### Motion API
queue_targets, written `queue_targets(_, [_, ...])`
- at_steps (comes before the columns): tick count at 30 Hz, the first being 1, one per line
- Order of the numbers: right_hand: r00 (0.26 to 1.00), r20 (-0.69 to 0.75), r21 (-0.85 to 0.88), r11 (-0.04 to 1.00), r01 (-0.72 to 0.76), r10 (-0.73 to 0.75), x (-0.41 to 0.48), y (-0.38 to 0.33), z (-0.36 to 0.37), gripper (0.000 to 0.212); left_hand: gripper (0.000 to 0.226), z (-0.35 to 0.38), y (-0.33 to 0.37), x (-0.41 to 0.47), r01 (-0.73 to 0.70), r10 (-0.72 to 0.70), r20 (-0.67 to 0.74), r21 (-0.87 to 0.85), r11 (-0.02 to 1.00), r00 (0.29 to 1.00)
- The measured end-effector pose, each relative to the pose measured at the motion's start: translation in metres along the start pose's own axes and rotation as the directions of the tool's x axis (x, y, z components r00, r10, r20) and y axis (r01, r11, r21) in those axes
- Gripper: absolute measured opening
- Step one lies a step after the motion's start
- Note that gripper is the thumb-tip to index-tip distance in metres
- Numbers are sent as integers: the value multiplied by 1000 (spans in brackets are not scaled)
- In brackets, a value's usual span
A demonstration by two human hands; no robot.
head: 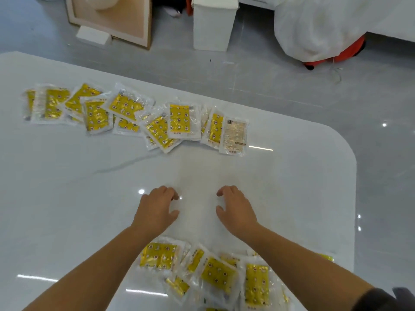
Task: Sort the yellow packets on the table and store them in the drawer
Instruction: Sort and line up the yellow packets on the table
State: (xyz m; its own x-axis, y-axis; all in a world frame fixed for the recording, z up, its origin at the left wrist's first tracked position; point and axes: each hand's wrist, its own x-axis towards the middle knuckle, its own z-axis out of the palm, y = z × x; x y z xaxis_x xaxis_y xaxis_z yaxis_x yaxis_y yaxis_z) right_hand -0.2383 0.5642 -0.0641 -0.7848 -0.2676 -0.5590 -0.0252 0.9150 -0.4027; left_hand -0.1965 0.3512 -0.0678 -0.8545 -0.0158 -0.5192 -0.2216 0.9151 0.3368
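Note:
Several yellow packets point(134, 113) in clear wrappers lie in a loose overlapping row across the far part of the white table point(67, 187). One packet point(234, 135) at the row's right end shows its pale printed back. A second group of yellow packets point(215, 274) lies near the front edge, between and under my forearms. My left hand point(157, 209) and my right hand point(237, 209) hover side by side over bare tabletop between the two groups, fingers loosely curled, holding nothing. No drawer is in view.
The table's rounded far right corner point(345, 142) gives onto grey tiled floor. Beyond it stand a framed board point(112, 19) leaning at the back left, a white bin point(213, 23), and a white cloth over something orange point(332, 30).

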Motion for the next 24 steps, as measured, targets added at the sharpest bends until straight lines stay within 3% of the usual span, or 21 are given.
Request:
queue_targets(3, [990, 119, -68, 994, 80, -72, -33, -2, 24, 35, 49, 11, -13, -26, -172, 148, 164, 143, 975, 975])
queue_targets(6, [972, 230, -184, 978, 95, -51, -57, 0, 43, 43, 69, 20, -23, -45, -332, 231, 312, 328, 884, 922])
queue_targets(8, [961, 275, -267, 958, 103, -26, -67, 0, 54, 51, 75, 27, -30, -53, -399, 264, 353, 399, 825, 898])
queue_targets(10, [955, 295, -338, 932, 131, -27, -73, -3, 64, 55, 72, 35, -35, -55, -435, 336, 287, 438, 787, 897])
queue_targets(14, [961, 276, -405, 903, 147, -32, -76, -8, 77, 49, 57, 44, -35, -55, -422, 340, 258, 432, 797, 905])
queue_targets(17, [966, 257, -347, 931, 111, -19, -75, -11, 78, 34, 38, 43, -35, -55, -351, 267, 252, 398, 847, 930])
queue_targets(21, [970, 242, -278, 954, 110, -41, -72, -11, 73, 9, 31, 42, -39, -56, -268, 181, 236, 423, 865, 955])
queue_targets(24, [968, 250, -168, 986, 22, 21, -70, -8, 64, 12, 15, 40, -39, -56, -178, 103, 214, 371, 911, 971])
